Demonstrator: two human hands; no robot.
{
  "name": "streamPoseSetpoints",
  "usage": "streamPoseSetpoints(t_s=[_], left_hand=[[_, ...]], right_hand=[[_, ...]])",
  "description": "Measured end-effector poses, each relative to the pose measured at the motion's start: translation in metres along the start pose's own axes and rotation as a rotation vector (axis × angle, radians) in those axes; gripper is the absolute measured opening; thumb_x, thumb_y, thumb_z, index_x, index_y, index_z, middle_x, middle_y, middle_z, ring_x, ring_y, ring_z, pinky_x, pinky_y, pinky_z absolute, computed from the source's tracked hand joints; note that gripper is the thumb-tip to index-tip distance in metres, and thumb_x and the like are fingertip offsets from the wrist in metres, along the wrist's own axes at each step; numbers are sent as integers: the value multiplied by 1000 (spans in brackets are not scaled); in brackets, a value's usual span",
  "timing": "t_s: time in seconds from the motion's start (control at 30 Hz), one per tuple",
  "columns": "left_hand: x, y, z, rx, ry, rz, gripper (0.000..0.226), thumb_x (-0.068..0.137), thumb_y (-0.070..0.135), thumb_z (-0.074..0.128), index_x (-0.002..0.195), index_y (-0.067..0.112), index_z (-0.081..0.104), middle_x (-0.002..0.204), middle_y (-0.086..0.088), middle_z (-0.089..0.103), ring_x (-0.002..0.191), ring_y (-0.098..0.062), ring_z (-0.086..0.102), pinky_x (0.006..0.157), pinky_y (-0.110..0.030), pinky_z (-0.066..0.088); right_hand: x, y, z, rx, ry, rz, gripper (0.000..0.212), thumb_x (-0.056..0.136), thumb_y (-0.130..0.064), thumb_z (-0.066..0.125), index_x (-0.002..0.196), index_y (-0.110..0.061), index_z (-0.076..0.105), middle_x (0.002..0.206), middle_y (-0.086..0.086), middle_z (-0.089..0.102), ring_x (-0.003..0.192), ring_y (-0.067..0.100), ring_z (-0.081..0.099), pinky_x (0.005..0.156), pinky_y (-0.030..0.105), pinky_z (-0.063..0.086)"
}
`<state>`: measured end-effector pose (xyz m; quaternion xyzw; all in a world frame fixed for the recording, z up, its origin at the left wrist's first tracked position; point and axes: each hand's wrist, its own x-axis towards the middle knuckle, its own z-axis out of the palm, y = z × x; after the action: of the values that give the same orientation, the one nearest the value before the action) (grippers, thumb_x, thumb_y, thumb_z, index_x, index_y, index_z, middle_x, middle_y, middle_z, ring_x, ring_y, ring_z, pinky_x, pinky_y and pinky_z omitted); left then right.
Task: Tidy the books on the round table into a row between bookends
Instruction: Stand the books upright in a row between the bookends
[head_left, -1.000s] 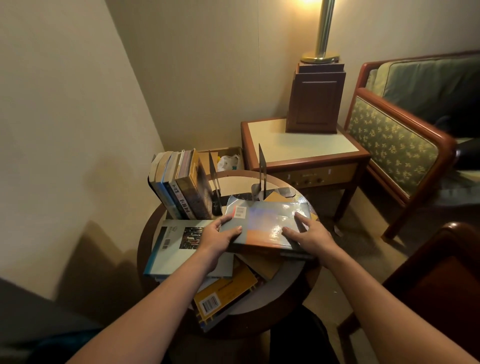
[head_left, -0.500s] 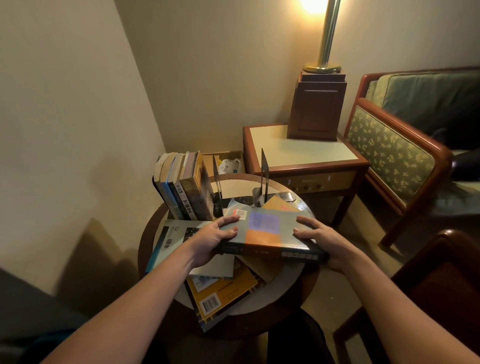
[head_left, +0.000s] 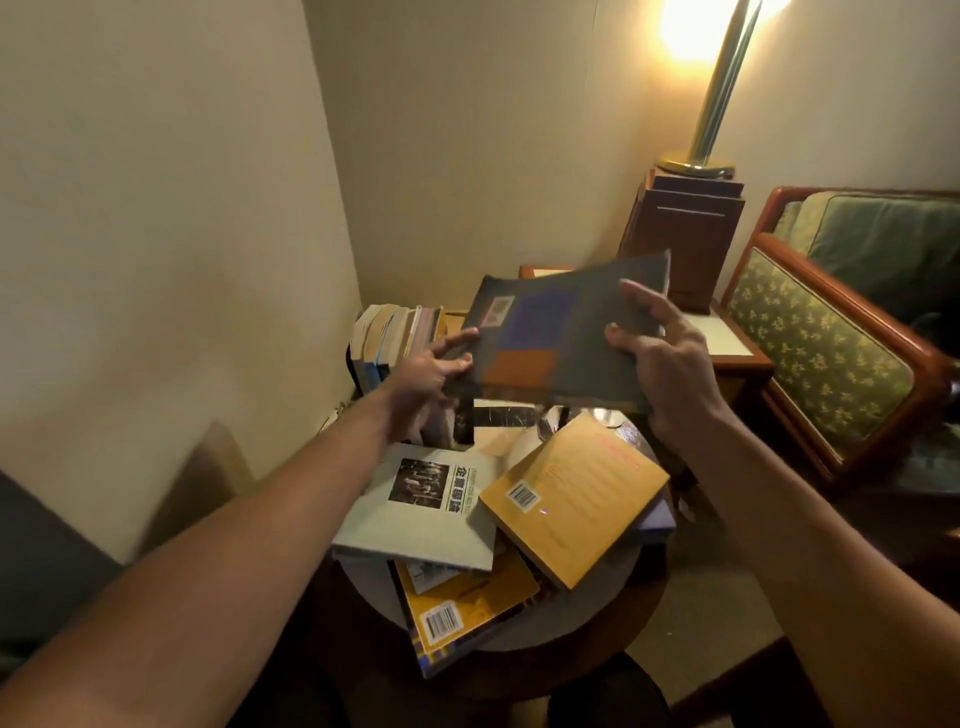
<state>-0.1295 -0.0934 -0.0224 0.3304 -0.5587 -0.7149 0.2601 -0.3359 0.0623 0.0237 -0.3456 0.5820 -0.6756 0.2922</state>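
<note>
Forearms reach out bare from the bottom corners, converging above the round table (head_left: 602, 592). At the table's near edge a yellow book (head_left: 467, 608) lies flat, barcode up, its corner hanging past the rim. A white book (head_left: 421, 514) with a dark photo on its cover lies partly over it, toward the table's left side. A tan book (head_left: 571, 499) rests at an angle on the table's right side, also barcode up.

Above the table's far half both hands hold a grey book (head_left: 561, 338) clear of the pile, its cover facing the camera and its far edge tipped upward. The left hand (head_left: 431, 374) pinches the book's left edge, thumb lying across the cover and fingers tucked beneath. The right hand (head_left: 670, 364) grips the right edge, thumb pressed on the cover, fingers curled round the side and spread, wrist bent back.

At the table's far left a row of upright books (head_left: 389, 332) stands with page edges up, leaning slightly. Beyond the table on the right are a square side table (head_left: 727, 338), a brass lamp (head_left: 722, 88) on a wooden box, and a green patterned armchair (head_left: 831, 338).
</note>
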Motion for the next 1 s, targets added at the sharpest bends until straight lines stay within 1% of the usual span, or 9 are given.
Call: streamPoseSetpoints(t_s=[0.13,0.23,0.3,0.37,0.43,0.5,0.63,0.73,1.0], left_hand=[[13,17,-21,612,240,161,33,105,22,47,136,22,59,122,-4,64,102,-22,63,72,-24,50],[24,10,-48,1177,237,312,35,106,28,41,135,16,58,118,-9,64,100,-30,63,68,-32,49],[37,-3,-69,1359,224,382,35,105,31,41,133,15,55,117,-11,65,101,-30,65,70,-35,51],[48,-16,-87,1476,202,354,46,103,41,37,144,21,43,134,-10,56,123,-36,55,87,-42,51],[56,-26,-98,1608,128,255,67,101,52,33,159,30,6,164,-7,21,150,-42,15,116,-57,28],[61,-32,-105,1667,93,233,77,100,55,36,159,32,-8,167,-8,5,152,-39,-4,122,-57,11],[61,-37,-110,1649,157,263,73,101,54,37,159,30,1,168,-7,-3,153,-36,-8,123,-56,8],[58,-41,-111,1606,190,286,66,103,50,33,159,31,4,168,-6,-1,153,-34,-6,124,-53,5],[56,-46,-115,1500,209,369,58,106,46,30,159,34,9,167,-2,11,154,-32,-2,125,-50,3]], right_hand=[[31,-15,40,-293,87,-221,49,94,-9,62,138,-29,57,130,-6,52,117,21,55,89,42,59],[52,-12,64,-496,171,-306,51,90,-24,60,138,-40,54,132,3,55,115,22,55,91,47,56],[60,-8,77,-565,191,-330,51,92,-24,57,140,-41,53,131,6,55,110,19,52,92,40,53],[65,-3,88,-642,196,-348,50,96,-20,55,142,-39,52,128,8,53,105,18,50,86,32,49],[67,4,98,-706,191,-370,50,98,-19,53,144,-38,50,125,9,52,102,20,51,81,27,44],[71,11,106,-753,182,-376,52,99,-19,52,147,-37,47,123,10,52,97,20,50,76,23,41],[78,17,122,-884,118,-381,59,98,-15,51,152,-36,39,122,11,51,93,20,45,65,18,33],[87,22,138,-998,22,-356,61,96,-15,50,152,-37,40,119,11,49,99,30,50,75,27,35],[114,53,180,-1115,-156,-213,80,86,-11,46,153,-48,26,117,14,55,92,36,58,64,34,44]])
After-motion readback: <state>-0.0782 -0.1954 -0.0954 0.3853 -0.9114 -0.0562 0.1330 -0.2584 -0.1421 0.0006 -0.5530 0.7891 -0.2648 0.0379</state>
